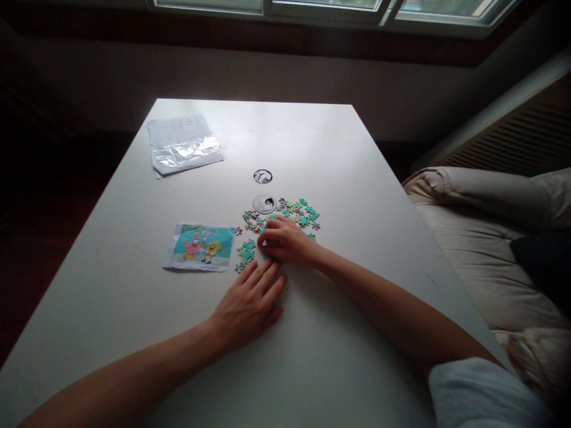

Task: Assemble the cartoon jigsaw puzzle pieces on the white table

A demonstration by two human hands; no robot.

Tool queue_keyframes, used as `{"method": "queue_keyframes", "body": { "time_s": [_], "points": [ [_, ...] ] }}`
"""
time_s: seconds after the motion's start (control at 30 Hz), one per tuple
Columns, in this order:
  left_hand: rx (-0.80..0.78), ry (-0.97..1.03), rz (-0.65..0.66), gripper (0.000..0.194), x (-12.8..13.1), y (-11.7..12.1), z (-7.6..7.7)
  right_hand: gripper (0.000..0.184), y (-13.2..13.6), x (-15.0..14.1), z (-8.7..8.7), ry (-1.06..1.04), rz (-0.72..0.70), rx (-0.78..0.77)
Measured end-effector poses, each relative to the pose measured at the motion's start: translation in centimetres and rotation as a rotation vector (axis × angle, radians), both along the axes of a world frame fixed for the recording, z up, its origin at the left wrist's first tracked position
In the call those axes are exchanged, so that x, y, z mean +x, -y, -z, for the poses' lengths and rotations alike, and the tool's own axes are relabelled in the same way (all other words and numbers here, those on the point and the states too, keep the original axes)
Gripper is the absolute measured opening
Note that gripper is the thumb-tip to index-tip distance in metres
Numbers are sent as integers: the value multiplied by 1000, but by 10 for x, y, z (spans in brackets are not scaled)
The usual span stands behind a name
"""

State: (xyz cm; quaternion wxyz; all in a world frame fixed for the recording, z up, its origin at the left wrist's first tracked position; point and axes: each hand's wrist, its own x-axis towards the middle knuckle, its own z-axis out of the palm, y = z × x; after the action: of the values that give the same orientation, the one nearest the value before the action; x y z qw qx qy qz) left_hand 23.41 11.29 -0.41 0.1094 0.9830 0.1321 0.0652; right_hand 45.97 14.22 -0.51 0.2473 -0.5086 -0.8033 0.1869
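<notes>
My left hand [251, 302] rests on the table with its fingers stretched out, fingertips beside the near edge of some puzzle pieces [245, 252]. Just beyond it, my right hand [289, 242] is bent over the pile, its fingers curled inward; whatever lies under the fingertips is hidden. More green and multicoloured puzzle pieces [303, 213] spread loosely past the right hand, several of them partly covered by it. To the left of the pieces lies a sheet with a cartoon picture [204, 246], a pink figure and a yellow one on a teal background.
The white table [307, 142] reaches toward a window. Papers under a clear plastic bag [185, 145] lie at its far left. Two round metal-rimmed fittings, a farther one [263, 176] and a nearer one [264, 204], sit in the tabletop. A cushioned seat [459, 238] stands on the right.
</notes>
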Motion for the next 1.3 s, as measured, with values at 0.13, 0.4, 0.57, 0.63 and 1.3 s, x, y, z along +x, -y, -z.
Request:
{"method": "queue_keyframes", "body": {
  "time_s": [0.13,0.4,0.57,0.63,1.3],
  "points": [
    [-9,6,-2,51,1,0,-1,6,0,-2,3,-2,22,21],
    [-7,-7,-1,52,0,0,-1,6,-1,-1,3,-19,4,27],
    [-7,0,0,52,0,0,0,6,-1,-2,2,-10,16,22],
    [-8,6,2,52,0,-1,0,6,-1,-2,2,-8,11,18],
    [8,-6,7,52,-1,-1,0,8,-6,2,-1,-15,-38,-8]
  ]
}}
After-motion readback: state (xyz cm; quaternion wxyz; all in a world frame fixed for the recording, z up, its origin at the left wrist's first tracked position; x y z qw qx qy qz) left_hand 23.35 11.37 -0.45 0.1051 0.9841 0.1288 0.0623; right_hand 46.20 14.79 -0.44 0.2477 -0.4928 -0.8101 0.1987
